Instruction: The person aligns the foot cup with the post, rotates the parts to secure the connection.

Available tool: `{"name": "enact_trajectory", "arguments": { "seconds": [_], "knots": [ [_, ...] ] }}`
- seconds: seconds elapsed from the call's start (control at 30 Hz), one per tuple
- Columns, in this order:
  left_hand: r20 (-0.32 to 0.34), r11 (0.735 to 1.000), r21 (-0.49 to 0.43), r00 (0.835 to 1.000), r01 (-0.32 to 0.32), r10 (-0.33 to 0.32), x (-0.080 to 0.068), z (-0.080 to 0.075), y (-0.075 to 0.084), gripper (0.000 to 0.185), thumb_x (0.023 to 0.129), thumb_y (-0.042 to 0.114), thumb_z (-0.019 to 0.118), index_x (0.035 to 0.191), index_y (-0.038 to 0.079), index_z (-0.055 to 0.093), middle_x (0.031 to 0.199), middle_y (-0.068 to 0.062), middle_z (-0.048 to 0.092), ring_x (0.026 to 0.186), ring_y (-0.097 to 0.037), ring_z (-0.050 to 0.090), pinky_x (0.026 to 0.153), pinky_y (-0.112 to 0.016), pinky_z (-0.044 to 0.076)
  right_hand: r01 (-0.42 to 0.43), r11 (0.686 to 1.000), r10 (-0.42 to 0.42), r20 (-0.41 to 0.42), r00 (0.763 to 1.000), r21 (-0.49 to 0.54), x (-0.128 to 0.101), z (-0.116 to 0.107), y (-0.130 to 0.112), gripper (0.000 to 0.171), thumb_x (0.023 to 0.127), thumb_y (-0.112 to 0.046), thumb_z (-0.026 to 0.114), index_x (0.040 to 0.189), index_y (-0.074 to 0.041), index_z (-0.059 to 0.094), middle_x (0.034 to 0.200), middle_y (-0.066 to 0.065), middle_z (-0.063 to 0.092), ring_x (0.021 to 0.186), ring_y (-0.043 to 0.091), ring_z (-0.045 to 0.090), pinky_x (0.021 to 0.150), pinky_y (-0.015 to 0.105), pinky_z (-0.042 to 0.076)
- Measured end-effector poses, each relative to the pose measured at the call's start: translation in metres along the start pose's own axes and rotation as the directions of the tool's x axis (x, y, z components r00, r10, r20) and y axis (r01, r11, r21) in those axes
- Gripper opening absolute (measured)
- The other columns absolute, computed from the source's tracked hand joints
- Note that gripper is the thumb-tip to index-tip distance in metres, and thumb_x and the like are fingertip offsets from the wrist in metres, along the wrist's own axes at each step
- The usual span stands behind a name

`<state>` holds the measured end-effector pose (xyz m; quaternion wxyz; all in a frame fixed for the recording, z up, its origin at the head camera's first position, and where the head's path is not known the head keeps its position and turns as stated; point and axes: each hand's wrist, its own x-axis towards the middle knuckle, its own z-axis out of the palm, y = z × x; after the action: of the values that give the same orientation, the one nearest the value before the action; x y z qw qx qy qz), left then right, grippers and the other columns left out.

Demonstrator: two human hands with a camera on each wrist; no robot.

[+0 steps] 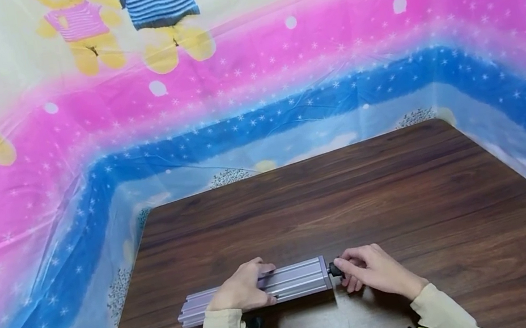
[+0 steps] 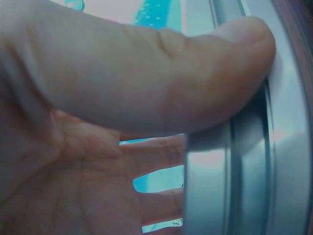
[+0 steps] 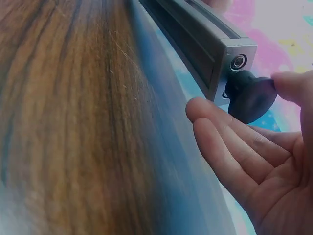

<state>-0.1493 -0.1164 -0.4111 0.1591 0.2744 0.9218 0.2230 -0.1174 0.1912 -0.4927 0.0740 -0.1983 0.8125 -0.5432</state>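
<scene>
Head view: a grey aluminium rail (image 1: 257, 292) lies flat on the dark wood worktop (image 1: 402, 193), long axis running left to right. The left hand (image 1: 242, 293) wraps over its middle. The right hand (image 1: 368, 270) sits at the rail's right end, pinching a black knob (image 1: 333, 269) there.

Left wrist view: thumb (image 2: 161, 73) pressed along the rail's (image 2: 254, 171) edge, fingers curled behind.

Right wrist view: the knob (image 3: 249, 95) held by fingertips (image 3: 288, 83) against the end face, other fingers spread loosely below.
</scene>
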Motion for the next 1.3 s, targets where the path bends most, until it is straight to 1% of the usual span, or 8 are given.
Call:
{"name": "enact_trajectory", "arguments": {
  "seconds": [0.13, 0.23, 0.33, 0.4, 0.57, 0.97, 1.2, 1.3],
  "knots": [
    [-0.004, 1.0, -0.011, 1.0, 0.0, 0.0, 0.0, -0.001, 0.001, 0.062, 0.069, 0.008, 0.085, 0.128, -0.002, 0.067, 0.124, -0.018, 0.061, 0.109, -0.031, 0.061, 0.096, -0.05, 0.049, -0.039, 0.999, 0.039, 0.0, 0.999, -0.025, 0.0, 0.0, 0.0, 0.048, 0.109, -0.039, 0.044, 0.091, -0.003, 0.071, 0.072, 0.005, 0.074, 0.059, 0.019, 0.071, 0.054, 0.034, 0.058],
    [-0.001, 1.0, -0.025, 1.0, 0.0, 0.0, -0.002, 0.0, 0.002, 0.063, 0.071, 0.007, 0.085, 0.13, -0.002, 0.066, 0.122, -0.016, 0.061, 0.106, -0.029, 0.06, 0.093, -0.05, 0.049, -0.032, 0.998, 0.031, -0.019, 0.999, -0.047, -0.001, -0.001, -0.001, 0.042, 0.107, -0.037, 0.049, 0.102, -0.001, 0.07, 0.081, 0.006, 0.074, 0.062, 0.017, 0.071, 0.057, 0.032, 0.058],
    [0.003, 1.0, -0.031, 1.0, 0.0, 0.0, -0.003, -0.001, 0.003, 0.064, 0.072, 0.008, 0.085, 0.132, -0.001, 0.065, 0.123, -0.016, 0.06, 0.105, -0.028, 0.059, 0.092, -0.05, 0.049, 0.058, 0.995, -0.061, -0.045, 0.997, -0.075, -0.004, -0.004, -0.001, 0.035, 0.1, -0.03, 0.065, 0.122, -0.003, 0.064, 0.103, 0.012, 0.073, 0.077, 0.013, 0.072, 0.066, 0.029, 0.059],
    [-0.001, 1.0, -0.026, 1.0, -0.001, 0.001, -0.004, -0.002, 0.005, 0.064, 0.071, 0.007, 0.085, 0.131, -0.001, 0.065, 0.123, -0.017, 0.061, 0.106, -0.029, 0.06, 0.092, -0.051, 0.049, 0.133, 0.987, -0.138, -0.053, 0.989, -0.086, -0.005, -0.006, -0.002, 0.047, 0.092, -0.023, 0.076, 0.132, -0.005, 0.059, 0.116, 0.014, 0.069, 0.085, 0.012, 0.071, 0.071, 0.029, 0.059],
    [-0.003, 1.0, -0.025, 1.0, 0.015, -0.015, -0.005, -0.002, 0.007, 0.065, 0.071, 0.007, 0.085, 0.132, -0.002, 0.065, 0.132, -0.024, 0.058, 0.116, -0.036, 0.06, 0.097, -0.053, 0.048, 0.226, 0.965, -0.234, -0.047, 0.971, -0.133, -0.006, -0.01, -0.003, 0.047, 0.084, -0.016, 0.083, 0.126, -0.007, 0.063, 0.103, 0.001, 0.073, 0.085, 0.008, 0.07, 0.074, 0.029, 0.059],
    [-0.006, 0.998, -0.037, 0.999, 0.044, -0.044, -0.006, 0.002, 0.01, 0.067, 0.07, 0.007, 0.085, 0.133, -0.004, 0.064, 0.139, -0.029, 0.054, 0.124, -0.042, 0.056, 0.102, -0.056, 0.046, 0.082, 0.992, -0.088, -0.059, 0.994, -0.092, -0.002, -0.004, -0.002, 0.024, 0.103, -0.027, 0.059, 0.113, -0.006, 0.066, 0.078, 0.001, 0.072, 0.065, 0.01, 0.068, 0.063, 0.027, 0.056],
    [-0.004, 0.998, -0.03, 0.999, 0.048, -0.048, -0.007, 0.002, 0.012, 0.066, 0.071, 0.008, 0.085, 0.132, -0.002, 0.065, 0.132, -0.024, 0.058, 0.116, -0.037, 0.059, 0.098, -0.054, 0.048, 0.01, 0.995, -0.013, -0.033, 0.999, -0.1, -0.002, -0.002, -0.004, 0.041, 0.109, -0.036, 0.045, 0.086, -0.009, 0.067, 0.068, -0.003, 0.071, 0.056, 0.011, 0.066, 0.056, 0.028, 0.055],
    [0.0, 0.999, -0.02, 0.999, 0.045, -0.045, -0.005, 0.0, 0.012, 0.065, 0.071, 0.009, 0.085, 0.132, -0.002, 0.065, 0.132, -0.023, 0.058, 0.116, -0.037, 0.059, 0.097, -0.055, 0.048, 0.025, 0.991, -0.031, -0.048, 0.998, -0.133, -0.003, -0.004, -0.004, 0.038, 0.109, -0.034, 0.046, 0.097, -0.007, 0.069, 0.076, -0.001, 0.073, 0.064, 0.009, 0.069, 0.062, 0.026, 0.055]
  ]
}}
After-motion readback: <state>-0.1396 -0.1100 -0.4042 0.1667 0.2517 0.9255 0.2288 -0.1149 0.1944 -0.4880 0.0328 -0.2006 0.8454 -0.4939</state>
